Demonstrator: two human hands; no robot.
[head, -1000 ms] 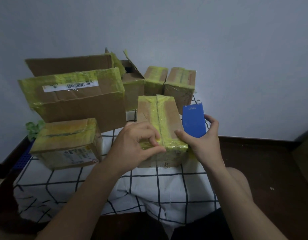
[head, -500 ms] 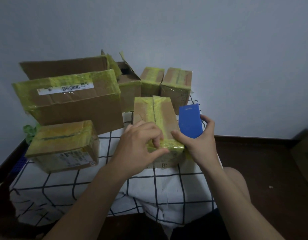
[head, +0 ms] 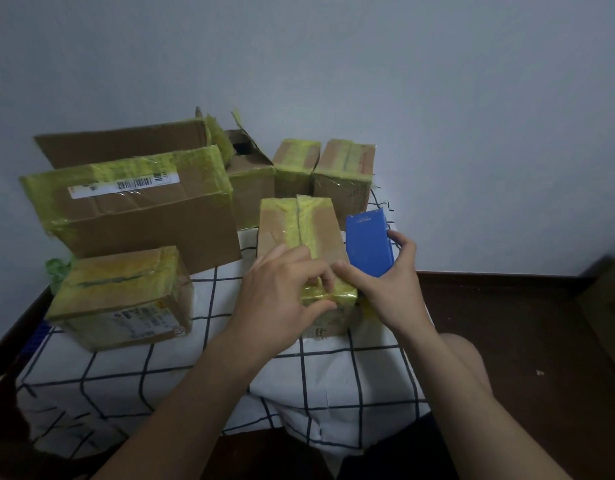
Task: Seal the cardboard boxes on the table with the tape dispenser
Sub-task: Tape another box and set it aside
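The left hand [head: 281,299] is pinching yellow tape [head: 337,293] over the near edge of the middle box [head: 299,226] on the tabletop [head: 333,375] while the right hand [head: 392,285] is gripping the tape dispenser [head: 367,242] just beside that box, with firm smoothing before cutting looking wise.

The box [head: 328,233] nearest the table's front edge is dull brown cardboard, its seam under glossy, wrinkled yellow-green tape [head: 313,223]. The tape dispenser [head: 368,247] looks like smooth blue plastic with a soft sheen. The large box [head: 143,226] carries a white paper label [head: 124,184]. The tablecloth [head: 333,393] is matt cloth and the floor [head: 506,323] is dark wood.
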